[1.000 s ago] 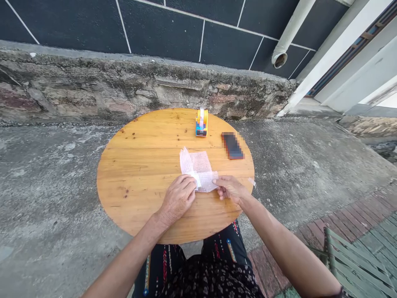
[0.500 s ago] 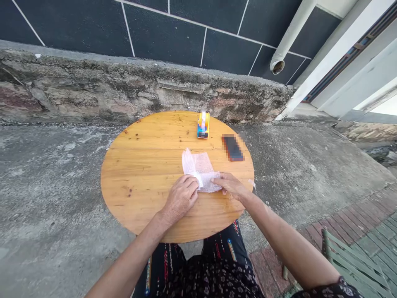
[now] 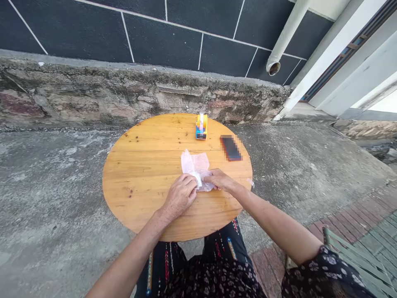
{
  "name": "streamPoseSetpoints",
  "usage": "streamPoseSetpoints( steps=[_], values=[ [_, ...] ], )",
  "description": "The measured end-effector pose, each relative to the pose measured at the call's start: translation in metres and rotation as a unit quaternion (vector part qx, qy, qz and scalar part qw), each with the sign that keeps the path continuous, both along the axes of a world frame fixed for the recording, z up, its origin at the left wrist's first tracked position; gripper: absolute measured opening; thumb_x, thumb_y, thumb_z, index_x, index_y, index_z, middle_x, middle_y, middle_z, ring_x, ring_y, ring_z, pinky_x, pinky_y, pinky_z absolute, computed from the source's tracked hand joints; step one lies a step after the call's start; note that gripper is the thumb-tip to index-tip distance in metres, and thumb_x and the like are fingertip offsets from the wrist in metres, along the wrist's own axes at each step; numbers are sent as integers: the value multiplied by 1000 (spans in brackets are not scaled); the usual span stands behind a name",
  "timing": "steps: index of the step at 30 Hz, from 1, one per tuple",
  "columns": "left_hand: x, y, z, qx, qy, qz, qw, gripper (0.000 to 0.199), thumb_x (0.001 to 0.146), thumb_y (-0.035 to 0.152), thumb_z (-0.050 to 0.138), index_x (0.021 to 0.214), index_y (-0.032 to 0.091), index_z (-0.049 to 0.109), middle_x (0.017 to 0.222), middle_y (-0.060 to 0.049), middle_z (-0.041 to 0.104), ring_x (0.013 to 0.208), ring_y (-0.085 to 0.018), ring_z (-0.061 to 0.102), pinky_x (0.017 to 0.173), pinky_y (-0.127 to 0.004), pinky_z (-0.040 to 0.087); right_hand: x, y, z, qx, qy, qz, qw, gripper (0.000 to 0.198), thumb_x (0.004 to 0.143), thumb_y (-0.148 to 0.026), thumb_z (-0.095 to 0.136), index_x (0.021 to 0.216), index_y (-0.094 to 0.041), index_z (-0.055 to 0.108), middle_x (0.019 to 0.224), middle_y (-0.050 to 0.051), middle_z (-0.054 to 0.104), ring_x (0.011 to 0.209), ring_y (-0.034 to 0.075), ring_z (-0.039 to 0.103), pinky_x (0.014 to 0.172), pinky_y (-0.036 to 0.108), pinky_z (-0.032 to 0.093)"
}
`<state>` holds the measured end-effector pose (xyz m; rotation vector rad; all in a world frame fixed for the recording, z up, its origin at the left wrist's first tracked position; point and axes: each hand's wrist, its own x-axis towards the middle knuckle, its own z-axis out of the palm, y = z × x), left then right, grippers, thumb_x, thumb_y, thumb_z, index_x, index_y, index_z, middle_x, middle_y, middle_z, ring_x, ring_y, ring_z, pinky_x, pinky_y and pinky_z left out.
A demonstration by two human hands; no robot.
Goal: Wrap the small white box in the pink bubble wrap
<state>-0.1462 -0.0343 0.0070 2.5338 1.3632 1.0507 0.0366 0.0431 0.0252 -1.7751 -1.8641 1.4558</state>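
A sheet of clear bubble wrap [image 3: 201, 161] lies partly folded on the round wooden table [image 3: 139, 165]. My left hand [image 3: 182, 191] presses on its left side with the fingers curled together. Between the hands a whiter bundle [image 3: 197, 179] shows in the wrap; what it holds I cannot make out. My right hand [image 3: 219, 180] grips the right flap of the wrap, fingers closed on it and bent over toward the bundle. The far flaps of the wrap stand up loosely beyond both hands.
A yellow and blue tape dispenser [image 3: 201, 127] stands near the far edge of the table. To its right lies a dark phone-like slab [image 3: 231, 148], blurred out. A bit of clear tape [image 3: 250, 182] sticks at the right rim. A green slatted chair [image 3: 356, 256] is at lower right.
My right hand has moved left, folding the right flap of bubble wrap in toward the white bundle. My left hand stays pressed in place.
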Motion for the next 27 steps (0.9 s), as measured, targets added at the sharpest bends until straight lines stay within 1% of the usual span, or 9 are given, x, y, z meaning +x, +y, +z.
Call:
streamPoseSetpoints(
  steps=[6, 10, 14, 16, 19, 23, 25, 27],
  values=[
    [-1, 2, 1, 1, 3, -6, 1000, 18, 76, 3, 50, 79, 20, 55, 88, -5, 64, 94, -21, 56, 83, -36, 48, -8, 0, 8, 25, -64, 43, 997, 22, 73, -24, 56, 53, -18, 51, 36, -5, 48, 33, 8, 40, 37, 19, 27],
    [-1, 2, 3, 0, 13, -8, 1000, 18, 76, 3, 51, 78, 20, 55, 88, -5, 63, 94, -22, 55, 84, -36, 47, -12, 0, 8, 51, -93, 50, 993, 26, 74, -24, 56, 49, -18, 50, 34, -4, 47, 34, 8, 41, 39, 20, 27],
    [-2, 2, 6, -6, 31, -7, 999, 16, 76, 4, 52, 78, 20, 55, 88, -4, 63, 93, -22, 54, 83, -36, 46, -11, -1, 7, 68, -96, 49, 992, 28, 72, -18, 56, 45, -18, 47, 35, -4, 44, 39, 9, 43, 41, 20, 26],
    [-2, 3, 8, -11, 39, -6, 999, 16, 76, 4, 53, 78, 20, 55, 88, -4, 63, 92, -22, 53, 81, -36, 45, -9, -1, 7, 71, -84, 50, 993, 27, 71, -16, 57, 46, -18, 46, 37, -5, 42, 40, 8, 41, 42, 21, 25],
    [-2, 4, 10, -15, 47, -7, 999, 16, 75, 4, 54, 77, 20, 54, 86, -4, 63, 90, -21, 53, 80, -35, 45, -5, 2, 7, 76, -58, 46, 994, 28, 73, -20, 57, 48, -18, 44, 40, -7, 39, 41, 7, 36, 43, 21, 22],
    [-3, 5, 10, -18, 55, -6, 998, 15, 75, 5, 54, 76, 20, 54, 85, -3, 62, 89, -22, 52, 78, -35, 44, 3, 8, 8, 93, -19, 35, 995, 34, 81, -37, 53, 54, -19, 44, 46, -6, 38, 45, 8, 35, 45, 23, 23],
    [-3, 5, 10, -22, 61, -6, 998, 14, 76, 5, 55, 77, 20, 54, 86, -3, 62, 89, -22, 52, 79, -35, 43, 8, 10, 10, 110, 3, 40, 993, 28, 79, -38, 57, 62, -17, 50, 50, -7, 40, 49, 8, 36, 47, 22, 25],
    [-2, 5, 11, -27, 68, -6, 997, 14, 77, 6, 54, 77, 19, 53, 87, -3, 62, 90, -22, 51, 80, -35, 43, 14, 10, 12, 121, 24, 53, 991, 20, 75, -35, 63, 80, -16, 57, 54, -9, 41, 51, 8, 37, 48, 21, 26]
  ],
)
